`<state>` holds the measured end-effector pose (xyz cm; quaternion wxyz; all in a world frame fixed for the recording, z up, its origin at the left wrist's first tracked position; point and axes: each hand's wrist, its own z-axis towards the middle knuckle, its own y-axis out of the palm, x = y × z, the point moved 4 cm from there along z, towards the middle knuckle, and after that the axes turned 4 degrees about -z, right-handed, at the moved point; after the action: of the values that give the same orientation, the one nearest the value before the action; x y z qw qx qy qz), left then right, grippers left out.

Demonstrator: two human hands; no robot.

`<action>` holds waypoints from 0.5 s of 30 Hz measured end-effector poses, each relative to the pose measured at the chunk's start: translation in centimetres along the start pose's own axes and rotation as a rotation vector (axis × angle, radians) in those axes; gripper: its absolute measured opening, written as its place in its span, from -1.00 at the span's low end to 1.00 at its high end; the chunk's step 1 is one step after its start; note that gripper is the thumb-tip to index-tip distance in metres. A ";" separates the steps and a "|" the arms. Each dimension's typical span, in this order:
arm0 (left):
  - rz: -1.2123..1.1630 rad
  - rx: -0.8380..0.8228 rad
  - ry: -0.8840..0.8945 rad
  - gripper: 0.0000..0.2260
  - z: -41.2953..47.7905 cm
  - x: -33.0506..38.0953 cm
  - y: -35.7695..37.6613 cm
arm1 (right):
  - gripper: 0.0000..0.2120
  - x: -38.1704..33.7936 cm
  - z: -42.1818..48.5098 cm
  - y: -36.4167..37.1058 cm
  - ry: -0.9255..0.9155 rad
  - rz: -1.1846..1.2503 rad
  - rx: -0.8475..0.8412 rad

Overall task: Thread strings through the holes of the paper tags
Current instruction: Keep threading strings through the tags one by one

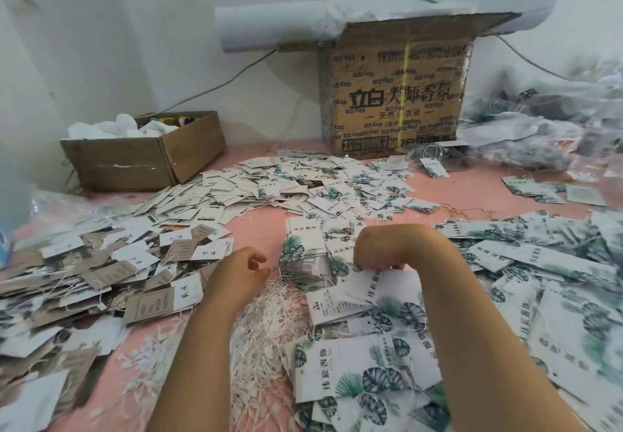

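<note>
My left hand (244,268) pinches a thin white string at its fingertips, just above a loose heap of white strings (266,327) on the pink table. My right hand (381,249) is bent down at the wrist, its curled fingers gripping a white leaf-printed paper tag (374,283) at its upper edge. A small stack of the same tags (303,256) lies between the two hands. More leaf-printed tags (357,377) are piled below my right forearm.
Brown and white tags (101,263) are heaped at the left, leaf tags (556,263) at the right and more tags (303,182) across the middle. A low open carton (145,158) and a tall printed carton (397,94) stand by the wall.
</note>
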<state>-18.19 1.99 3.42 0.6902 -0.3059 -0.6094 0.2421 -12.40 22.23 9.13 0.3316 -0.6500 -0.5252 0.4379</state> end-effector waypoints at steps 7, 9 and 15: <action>0.065 -0.016 -0.051 -0.77 0.0 -1.0 0.5 | -0.74 -1.8 -0.7 1.5 -0.072 0.031 -0.370; 0.086 -0.040 -0.043 -0.86 -0.1 -0.9 0.5 | -0.67 -2.4 -0.8 1.8 -0.105 -0.025 -0.385; 0.036 -0.058 -0.003 -0.85 -0.5 -0.3 0.1 | -0.59 -3.2 -0.5 2.4 -0.118 -0.032 -0.387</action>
<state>-17.77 1.77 3.11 0.6758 -0.3363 -0.6114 0.2373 -11.21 18.55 7.95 0.1760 -0.6663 -0.6285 0.3606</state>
